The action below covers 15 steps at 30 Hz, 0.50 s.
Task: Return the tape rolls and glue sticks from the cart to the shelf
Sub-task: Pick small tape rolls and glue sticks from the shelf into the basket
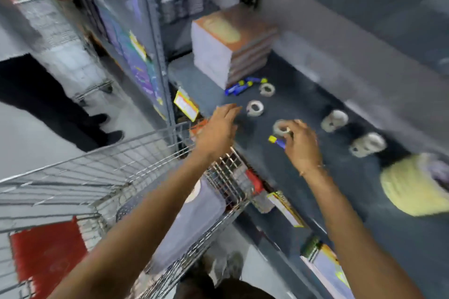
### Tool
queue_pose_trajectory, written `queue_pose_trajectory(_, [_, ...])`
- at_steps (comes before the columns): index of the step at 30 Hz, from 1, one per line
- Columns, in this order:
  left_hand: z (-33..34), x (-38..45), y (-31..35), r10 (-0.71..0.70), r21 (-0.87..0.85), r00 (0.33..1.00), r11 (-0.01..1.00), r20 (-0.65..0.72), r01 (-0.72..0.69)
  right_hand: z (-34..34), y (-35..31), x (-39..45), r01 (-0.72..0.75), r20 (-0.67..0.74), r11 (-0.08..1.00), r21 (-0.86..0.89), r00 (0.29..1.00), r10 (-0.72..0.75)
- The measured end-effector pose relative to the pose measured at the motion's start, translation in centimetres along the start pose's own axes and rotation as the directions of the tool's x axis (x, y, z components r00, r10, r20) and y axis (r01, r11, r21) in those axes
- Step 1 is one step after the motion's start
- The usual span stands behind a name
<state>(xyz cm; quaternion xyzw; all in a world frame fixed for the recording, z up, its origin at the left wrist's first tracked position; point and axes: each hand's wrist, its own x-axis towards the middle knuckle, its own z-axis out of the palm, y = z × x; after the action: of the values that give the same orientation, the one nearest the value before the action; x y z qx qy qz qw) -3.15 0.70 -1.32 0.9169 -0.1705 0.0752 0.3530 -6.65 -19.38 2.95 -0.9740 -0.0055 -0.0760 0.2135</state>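
Observation:
On the dark grey shelf [303,109] lie several clear tape rolls: one [255,108] by my left fingertips, one [267,89] further back, two [334,120] [368,144] to the right. A few blue-and-yellow glue sticks [239,87] lie beside a stack of paper reams. My right hand [301,145] is closed on a blue-and-yellow glue stick [277,141] and a tape roll [281,127], just over the shelf. My left hand [218,128] hovers at the shelf's front edge with fingers apart and nothing in it. The wire cart [121,177] stands below left.
A ream stack [230,48] sits at the shelf's back left. A pale yellow roll [413,187] lies at the right. Yellow price tags [185,104] hang on the shelf edge. Another person's dark legs and shoes [60,109] and a second cart [65,31] are in the aisle at left.

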Motion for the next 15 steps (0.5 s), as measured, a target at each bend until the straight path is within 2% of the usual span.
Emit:
queue_pose_trajectory(3, [1.4,4.2,0.4,0.096,0.087,0.983,0.99,0.156,-0.111,-1.5,1.9,3.0,0.008,0.219,0.998,-0.065,0.976,0.006])
queue_pose_trajectory(5, [2.2,6.1,0.7,0.16,0.129,0.956,0.972,0.247,-0.196,-1.5,2.4,4.4,0.063,0.382,0.988,-0.14,0.924,-0.005])
queue_pose_trajectory(7, [2.8,7.4,1.4,0.16,0.198,0.925,0.951,0.344,-0.238,-1.3,2.4,5.2,0.126,0.476,0.971,-0.204,0.879,-0.014])
queue_pose_trajectory(10, [3.6,8.4,1.4,0.095,0.319,0.907,0.917,0.41,-0.241,-0.7,2.2,5.8,0.155,0.532,0.962,-0.224,0.847,-0.013])
queue_pose_trajectory(15, [4.0,8.0,0.2,0.051,0.341,0.918,0.919,0.393,-0.196,0.5,2.6,6.5,0.121,0.482,0.974,-0.194,0.876,-0.013])
